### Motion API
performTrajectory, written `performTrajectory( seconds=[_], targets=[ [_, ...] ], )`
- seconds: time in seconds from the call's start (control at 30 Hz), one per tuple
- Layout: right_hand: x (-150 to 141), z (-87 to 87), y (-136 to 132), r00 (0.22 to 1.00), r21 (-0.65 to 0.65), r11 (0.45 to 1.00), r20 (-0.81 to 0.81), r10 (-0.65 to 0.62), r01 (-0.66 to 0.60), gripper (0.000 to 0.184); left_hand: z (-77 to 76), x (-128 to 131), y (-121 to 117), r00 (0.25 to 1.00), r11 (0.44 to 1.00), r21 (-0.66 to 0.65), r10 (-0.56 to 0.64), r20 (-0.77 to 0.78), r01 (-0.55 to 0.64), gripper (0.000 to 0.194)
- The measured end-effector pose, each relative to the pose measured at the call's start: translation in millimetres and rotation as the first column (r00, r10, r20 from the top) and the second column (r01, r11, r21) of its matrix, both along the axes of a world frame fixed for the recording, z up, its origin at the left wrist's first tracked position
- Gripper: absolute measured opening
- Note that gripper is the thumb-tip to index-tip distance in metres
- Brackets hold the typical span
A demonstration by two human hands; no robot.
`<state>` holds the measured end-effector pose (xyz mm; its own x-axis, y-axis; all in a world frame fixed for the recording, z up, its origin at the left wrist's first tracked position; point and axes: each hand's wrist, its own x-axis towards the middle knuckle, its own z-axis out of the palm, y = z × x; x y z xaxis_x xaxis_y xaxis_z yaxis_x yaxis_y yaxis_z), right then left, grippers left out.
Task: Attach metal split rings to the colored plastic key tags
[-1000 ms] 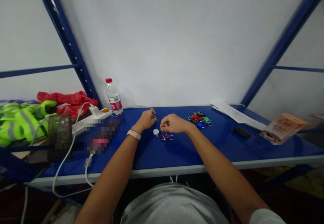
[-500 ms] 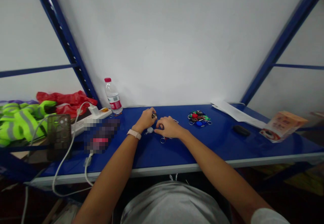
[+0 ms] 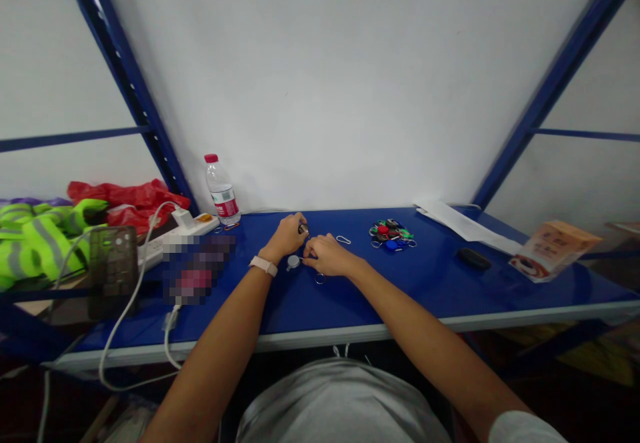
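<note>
Left hand (image 3: pixel 286 237): fingers narrow, pinching a small dark metal piece (image 3: pixel 303 229).
Right hand (image 3: pixel 327 256): fingers narrow, just beside a round badge reel (image 3: pixel 293 263); can't tell if holding.
Blue counter (image 3: pixel 400 289): key ring (image 3: pixel 320 279) under right hand, wire clip (image 3: pixel 343 239), key-fob pile (image 3: pixel 391 234).
Labels: water bottle (image 3: pixel 222 199) red label, printed carton (image 3: pixel 555 259); both unreadable.
</note>
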<state>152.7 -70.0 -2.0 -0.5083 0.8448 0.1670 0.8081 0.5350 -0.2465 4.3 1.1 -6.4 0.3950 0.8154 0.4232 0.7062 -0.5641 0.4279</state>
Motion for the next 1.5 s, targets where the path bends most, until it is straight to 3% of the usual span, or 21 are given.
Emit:
performTrajectory(
  seconds=[0.43, 0.67, 0.87, 1.1, 1.5],
  targets=[
    [1, 1.6, -2, 0.999, 0.022, 0.999, 0.012, -0.036, 0.036, 0.011, -0.4, 0, 0, 1.000, 1.000, 0.008, -0.006, -0.012, 0.006, 0.024],
    [15, 8.4, -1, 0.990, 0.043, 0.989, 0.018, -0.139, 0.138, 0.012, -1.2, 0, 3, 1.000, 1.000, 0.013, 0.011, -0.026, -0.011, 0.023],
    [36, 10.8, 5, 0.983, 0.041, 0.983, -0.010, -0.181, 0.181, 0.013, 0.2, 1, 1, 0.997, 0.997, -0.016, -0.079, 0.009, 0.079, 0.026],
    [58, 11.7, 13, 0.942, 0.072, 0.946, -0.141, -0.304, 0.316, 0.013, 5.1, 4, -5, 0.991, 0.992, 0.003, -0.129, 0.024, 0.129, 0.027],
    [59, 6.5, 15, 0.921, 0.069, 0.928, -0.172, -0.350, 0.366, 0.015, 9.3, 8, -16, 0.984, 0.984, -0.046, -0.174, 0.032, 0.175, 0.029]
  ],
)
